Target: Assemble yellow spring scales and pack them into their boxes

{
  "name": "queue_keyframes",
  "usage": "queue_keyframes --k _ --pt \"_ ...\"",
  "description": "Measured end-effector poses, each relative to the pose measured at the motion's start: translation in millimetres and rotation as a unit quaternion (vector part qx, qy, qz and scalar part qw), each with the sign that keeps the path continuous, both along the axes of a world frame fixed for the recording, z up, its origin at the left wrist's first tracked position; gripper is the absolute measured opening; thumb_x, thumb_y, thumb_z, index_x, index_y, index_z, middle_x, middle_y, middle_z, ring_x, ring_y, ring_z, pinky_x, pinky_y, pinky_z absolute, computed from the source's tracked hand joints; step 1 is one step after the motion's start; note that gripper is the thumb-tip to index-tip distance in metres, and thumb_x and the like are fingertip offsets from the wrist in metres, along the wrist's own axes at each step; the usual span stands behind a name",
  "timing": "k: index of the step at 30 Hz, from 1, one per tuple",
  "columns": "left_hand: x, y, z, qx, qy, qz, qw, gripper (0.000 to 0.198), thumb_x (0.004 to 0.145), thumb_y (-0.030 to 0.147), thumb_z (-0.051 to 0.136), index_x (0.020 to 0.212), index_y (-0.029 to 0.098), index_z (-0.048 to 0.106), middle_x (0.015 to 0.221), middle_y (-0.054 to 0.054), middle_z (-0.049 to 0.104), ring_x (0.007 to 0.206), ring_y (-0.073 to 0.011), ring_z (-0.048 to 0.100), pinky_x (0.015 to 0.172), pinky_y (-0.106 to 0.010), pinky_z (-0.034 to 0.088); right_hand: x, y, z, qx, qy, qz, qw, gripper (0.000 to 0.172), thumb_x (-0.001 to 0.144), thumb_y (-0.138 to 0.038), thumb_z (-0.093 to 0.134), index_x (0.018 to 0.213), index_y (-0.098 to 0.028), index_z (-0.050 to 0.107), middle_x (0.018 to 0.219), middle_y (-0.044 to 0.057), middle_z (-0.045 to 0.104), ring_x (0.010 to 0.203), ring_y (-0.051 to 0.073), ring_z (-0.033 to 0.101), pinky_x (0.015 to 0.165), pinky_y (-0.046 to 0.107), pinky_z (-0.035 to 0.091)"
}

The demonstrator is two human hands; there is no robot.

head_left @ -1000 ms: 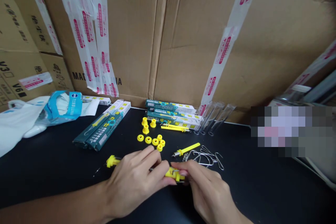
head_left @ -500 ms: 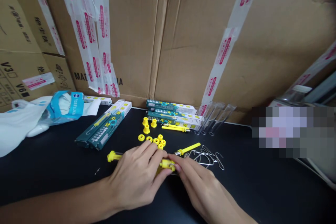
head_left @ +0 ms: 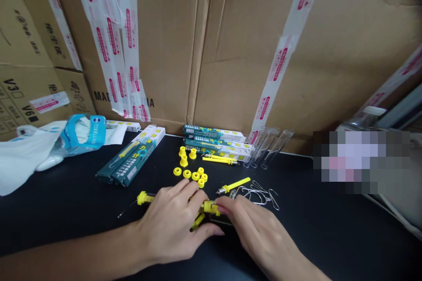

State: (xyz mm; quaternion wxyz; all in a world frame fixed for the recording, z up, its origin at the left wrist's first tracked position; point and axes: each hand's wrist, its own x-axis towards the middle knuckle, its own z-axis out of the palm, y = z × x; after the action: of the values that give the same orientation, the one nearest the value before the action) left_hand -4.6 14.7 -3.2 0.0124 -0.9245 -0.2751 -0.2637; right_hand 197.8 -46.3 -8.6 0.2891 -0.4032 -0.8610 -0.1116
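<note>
From where I watch, the yellow-ended tube (head_left: 211,207) lies crosswise between the two hands, just above the near part of the black table (head_left: 82,217), its far-left end poking out past the knuckles. The left hand (head_left: 178,221) grips it around the middle, fingers curled over the top. Half a second ago its thumb pressed close to the tube's right end; now I see the thumb swung down and away, and in the gap it leaves, a second yellow piece (head_left: 198,221) shows beneath. How far that piece runs under the palm, I cannot tell.

The right hand (head_left: 259,224) pinches the tube's right end between thumb and fingertips. Against a second ago, that end sits a little higher and farther left in my view. The wire hook (head_left: 128,209) at the left end now reads as one line from cap to tip, where half a second ago I made out only its tip.

Beyond the right hand, the metal tip of the loose yellow rod (head_left: 235,185) has come clear of the fingers again, beside the bent wire hooks (head_left: 260,194). The yellow rings (head_left: 187,174), yellow collars (head_left: 183,161) and clear tubes (head_left: 278,149) stay where they were.
</note>
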Motion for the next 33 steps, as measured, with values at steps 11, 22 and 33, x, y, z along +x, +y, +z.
queue_keyframes --k 11,22,33 --pt "0 0 3.8 0.003 0.000 0.005 1.000 0.028 0.087 0.044 0.071 0.081 0.017 0.064 0.077 -0.003 0.069 0.071 -0.0254 0.069 0.056 -0.035 0.052 3 3 2.7 0.061 -0.040 -0.008 0.997 0.035 0.106 -0.011 0.028 0.119 -0.002 0.060 0.070 0.007 0.064 0.059 0.017 0.061 0.053 0.027 0.051" --pt "7 -2 10.5 0.054 0.051 0.034 0.997 0.039 0.088 0.054 0.068 0.080 0.017 0.061 0.067 -0.001 0.071 0.057 -0.0256 0.070 0.055 -0.037 0.055 -7 2 14.6 0.098 -0.074 0.008 0.992 0.038 0.106 -0.012 0.028 0.112 0.002 0.062 0.065 0.008 0.066 0.052 0.018 0.060 0.048 0.030 0.051" --pt "6 -2 12.8 0.074 0.103 0.003 0.992 0.021 0.080 0.024 0.080 0.076 0.017 0.061 0.067 0.000 0.070 0.058 -0.0230 0.068 0.053 -0.032 0.054 -7 1 -2.0 0.076 -0.072 0.002 0.994 0.027 0.102 -0.010 0.045 0.123 0.002 0.057 0.091 0.016 0.074 0.073 0.023 0.068 0.063 0.033 0.058"
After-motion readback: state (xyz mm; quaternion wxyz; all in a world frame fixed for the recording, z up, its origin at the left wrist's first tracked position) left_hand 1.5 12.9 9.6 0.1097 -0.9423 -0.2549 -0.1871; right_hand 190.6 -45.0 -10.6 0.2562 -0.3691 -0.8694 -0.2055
